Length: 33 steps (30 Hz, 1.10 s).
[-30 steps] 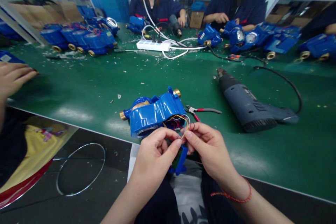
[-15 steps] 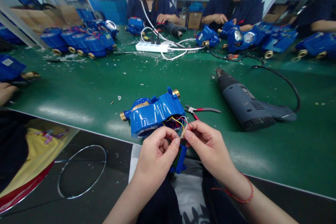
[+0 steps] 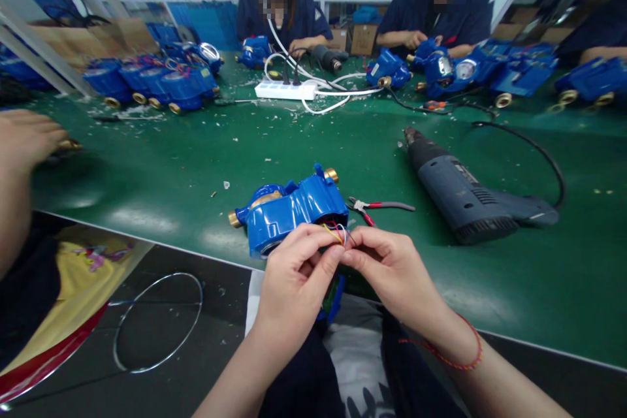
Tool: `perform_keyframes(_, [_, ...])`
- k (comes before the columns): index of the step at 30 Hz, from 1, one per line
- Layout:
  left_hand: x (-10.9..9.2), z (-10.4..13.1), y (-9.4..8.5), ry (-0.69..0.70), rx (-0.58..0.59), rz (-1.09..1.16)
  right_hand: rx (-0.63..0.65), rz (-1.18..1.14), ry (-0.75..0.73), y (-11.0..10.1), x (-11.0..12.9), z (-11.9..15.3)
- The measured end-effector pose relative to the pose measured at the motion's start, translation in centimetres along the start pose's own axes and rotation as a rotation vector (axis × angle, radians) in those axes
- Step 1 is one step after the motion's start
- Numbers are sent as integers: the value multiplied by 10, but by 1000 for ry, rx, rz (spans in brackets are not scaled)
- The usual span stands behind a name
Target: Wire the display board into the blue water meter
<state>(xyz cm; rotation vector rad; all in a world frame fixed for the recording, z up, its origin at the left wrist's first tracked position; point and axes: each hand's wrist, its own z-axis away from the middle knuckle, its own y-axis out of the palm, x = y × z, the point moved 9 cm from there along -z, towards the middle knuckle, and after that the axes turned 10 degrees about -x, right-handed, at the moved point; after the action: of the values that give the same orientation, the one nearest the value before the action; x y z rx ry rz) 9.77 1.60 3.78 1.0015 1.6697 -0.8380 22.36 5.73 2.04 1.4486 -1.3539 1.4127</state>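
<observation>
A blue meter housing [image 3: 294, 209] with brass ends lies near the front edge of the green table [image 3: 196, 176]. Thin coloured wires [image 3: 337, 230] come out of its open right side. My left hand [image 3: 301, 268] pinches the wires just in front of the housing. Fingertips of my right hand [image 3: 386, 261] are closed on the same wires, touching those of my left. Below the hands hangs a blue cover [image 3: 333, 300] with a green board, partly hidden by my left hand. Red-handled cutters [image 3: 372, 206] lie right of the housing.
A heat gun [image 3: 455, 189] lies at the right with its cable. Farther back are a white power strip [image 3: 285, 90] and several blue meters [image 3: 181, 86]. People sit across the table. Another person's hand [image 3: 29, 137] reaches in at the left.
My hands have drawn together at the wires, and my left hand covers more of the housing's opening. The neighbour's hand at the left has come farther into view, over a meter there.
</observation>
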Motion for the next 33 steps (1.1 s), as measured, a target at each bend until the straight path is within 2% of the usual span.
perform_keyframes(6, [4,0,-2,-44,-9,31,-39,31,23,1,-1,0])
perform_keyframes(12, [18,6,-5,-108,-49,-16,-55,65,-29,2,3,5])
perform_keyframes(17, [16,7,-4,-70,-21,-101,-7,-30,-23,6,1,9])
perform_keyframes(21, [15,7,-9,-79,-20,-128,-26,-112,22,4,-5,8])
perform_keyframes(24, [20,9,-12,-134,-27,-132,-44,-133,46,2,-9,7])
perform_keyframes(28, [24,9,-12,-223,-27,-53,8,-142,36,6,-7,10])
perform_keyframes(33, [25,7,-10,-295,-32,36,-35,-28,-62,5,8,7])
